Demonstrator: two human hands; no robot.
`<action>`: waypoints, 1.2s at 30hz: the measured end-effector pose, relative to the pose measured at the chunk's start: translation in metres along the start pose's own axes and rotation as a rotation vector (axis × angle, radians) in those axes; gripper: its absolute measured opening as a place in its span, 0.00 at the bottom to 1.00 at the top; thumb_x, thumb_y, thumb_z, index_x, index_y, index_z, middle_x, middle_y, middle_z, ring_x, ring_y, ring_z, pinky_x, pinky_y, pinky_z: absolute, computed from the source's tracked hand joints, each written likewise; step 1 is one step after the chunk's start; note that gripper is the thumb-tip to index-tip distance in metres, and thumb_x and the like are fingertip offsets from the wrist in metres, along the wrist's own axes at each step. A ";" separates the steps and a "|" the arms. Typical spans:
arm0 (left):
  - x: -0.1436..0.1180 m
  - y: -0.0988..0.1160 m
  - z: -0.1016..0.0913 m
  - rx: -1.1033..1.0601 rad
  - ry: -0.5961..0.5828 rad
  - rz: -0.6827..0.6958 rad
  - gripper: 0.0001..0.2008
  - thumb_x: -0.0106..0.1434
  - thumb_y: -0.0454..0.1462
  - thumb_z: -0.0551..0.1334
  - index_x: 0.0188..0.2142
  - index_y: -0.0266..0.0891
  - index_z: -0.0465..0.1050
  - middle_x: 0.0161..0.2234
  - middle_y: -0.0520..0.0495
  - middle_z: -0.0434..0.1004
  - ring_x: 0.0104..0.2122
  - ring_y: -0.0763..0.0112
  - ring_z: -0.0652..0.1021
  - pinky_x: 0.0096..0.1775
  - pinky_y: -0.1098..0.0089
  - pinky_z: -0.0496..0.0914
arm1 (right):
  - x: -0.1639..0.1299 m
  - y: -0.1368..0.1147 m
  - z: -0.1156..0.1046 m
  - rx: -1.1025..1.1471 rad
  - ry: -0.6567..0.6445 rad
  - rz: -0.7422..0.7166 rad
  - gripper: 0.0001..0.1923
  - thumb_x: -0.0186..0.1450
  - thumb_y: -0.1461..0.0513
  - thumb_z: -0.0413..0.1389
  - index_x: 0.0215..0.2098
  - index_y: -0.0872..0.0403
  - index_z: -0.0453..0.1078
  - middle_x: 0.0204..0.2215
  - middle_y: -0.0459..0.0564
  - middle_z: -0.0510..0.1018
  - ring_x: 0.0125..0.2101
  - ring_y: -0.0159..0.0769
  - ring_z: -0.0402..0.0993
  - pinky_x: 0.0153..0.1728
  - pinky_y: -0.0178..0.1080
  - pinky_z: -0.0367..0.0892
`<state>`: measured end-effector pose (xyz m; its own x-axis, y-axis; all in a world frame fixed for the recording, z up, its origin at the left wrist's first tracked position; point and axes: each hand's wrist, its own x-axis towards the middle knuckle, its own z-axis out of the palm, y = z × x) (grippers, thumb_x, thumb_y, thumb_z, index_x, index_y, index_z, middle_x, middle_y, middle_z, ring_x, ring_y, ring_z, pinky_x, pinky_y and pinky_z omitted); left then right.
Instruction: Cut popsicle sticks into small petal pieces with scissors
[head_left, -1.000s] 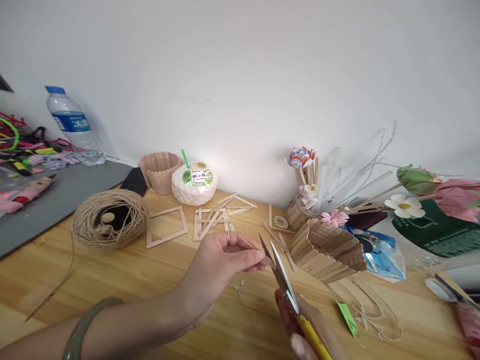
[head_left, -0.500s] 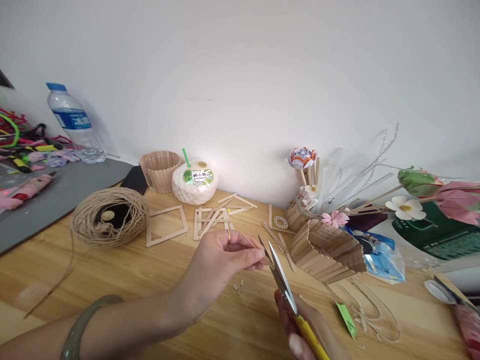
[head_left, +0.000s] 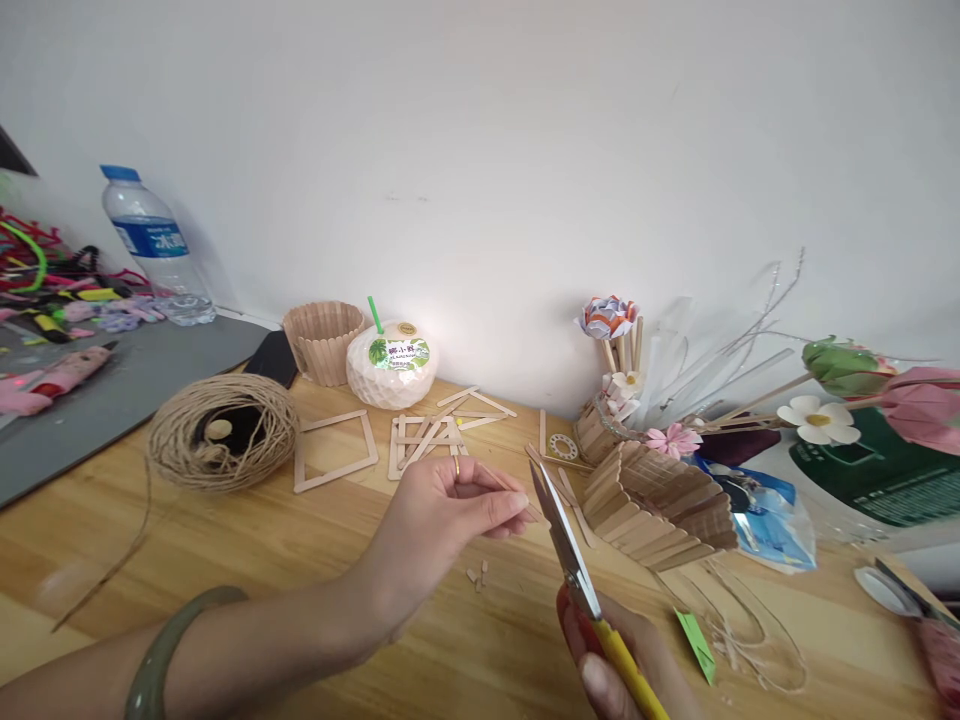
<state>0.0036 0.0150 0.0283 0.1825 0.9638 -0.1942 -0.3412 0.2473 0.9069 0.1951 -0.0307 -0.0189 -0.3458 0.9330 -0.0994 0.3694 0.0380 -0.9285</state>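
Observation:
Between thumb and fingers, my left hand [head_left: 457, 510] pinches a thin wooden craft stick [head_left: 491, 476], mostly hidden by the fingers. My right hand [head_left: 611, 650] is closed around the yellow handles of a pair of scissors [head_left: 574, 560], blades pointing up and slightly left. The blade tips are just right of the left fingertips, apart from the stick. Small wood offcuts [head_left: 477, 575] lie on the wooden table [head_left: 315, 570] below. Beyond my hands are a square stick frame [head_left: 336, 487] and several overlapping stick frames [head_left: 424, 440].
Left stand a twine ball [head_left: 225, 470], a water bottle [head_left: 154, 240] and a round stick cup [head_left: 326, 345] beside a coconut with a green straw [head_left: 394, 380]. To the right are an angular stick basket [head_left: 652, 515], craft flowers [head_left: 817, 420], loose twine [head_left: 757, 620] and green paper [head_left: 695, 645].
The scissors and my right hand have shifted a little right, away from the left fingertips, and the blades look closer together. My left hand still pinches the stick.

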 end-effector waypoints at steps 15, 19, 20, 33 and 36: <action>-0.006 -0.029 -0.001 0.408 -0.281 0.336 0.05 0.56 0.35 0.63 0.28 0.40 0.79 0.29 0.45 0.81 0.30 0.67 0.78 0.35 0.69 0.70 | 0.006 0.012 0.006 0.610 0.288 -0.049 0.10 0.54 0.65 0.61 0.29 0.52 0.63 0.26 0.44 0.74 0.22 0.30 0.69 0.23 0.34 0.64; -0.007 -0.037 -0.007 0.746 -0.430 0.700 0.10 0.60 0.32 0.59 0.34 0.43 0.79 0.31 0.43 0.81 0.31 0.66 0.78 0.35 0.68 0.70 | 0.004 0.008 0.001 0.522 0.302 -0.058 0.08 0.55 0.66 0.61 0.29 0.52 0.64 0.25 0.44 0.74 0.26 0.33 0.73 0.30 0.36 0.69; -0.009 -0.040 -0.008 0.824 -0.449 0.756 0.11 0.60 0.32 0.58 0.36 0.44 0.79 0.31 0.43 0.81 0.31 0.66 0.78 0.35 0.69 0.70 | 0.003 0.007 0.000 0.498 0.303 -0.058 0.08 0.55 0.67 0.61 0.29 0.52 0.65 0.26 0.44 0.74 0.27 0.33 0.73 0.31 0.36 0.69; -0.027 -0.068 -0.017 0.777 -0.319 0.834 0.18 0.61 0.30 0.57 0.49 0.48 0.71 0.39 0.42 0.80 0.41 0.59 0.76 0.45 0.60 0.68 | -0.002 -0.010 0.000 0.268 0.392 -0.057 0.10 0.52 0.59 0.63 0.26 0.53 0.66 0.24 0.46 0.74 0.26 0.36 0.73 0.28 0.37 0.71; -0.017 -0.065 -0.019 0.791 -0.445 0.831 0.21 0.60 0.28 0.57 0.50 0.46 0.70 0.40 0.41 0.79 0.41 0.59 0.77 0.44 0.61 0.69 | -0.001 -0.013 -0.003 0.239 0.395 -0.022 0.11 0.52 0.57 0.63 0.24 0.53 0.67 0.21 0.44 0.72 0.23 0.35 0.72 0.26 0.37 0.70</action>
<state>0.0047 -0.0159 -0.0343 0.5279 0.6438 0.5540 0.1210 -0.7026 0.7012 0.1928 -0.0308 -0.0058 0.0213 0.9995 0.0222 0.1400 0.0190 -0.9900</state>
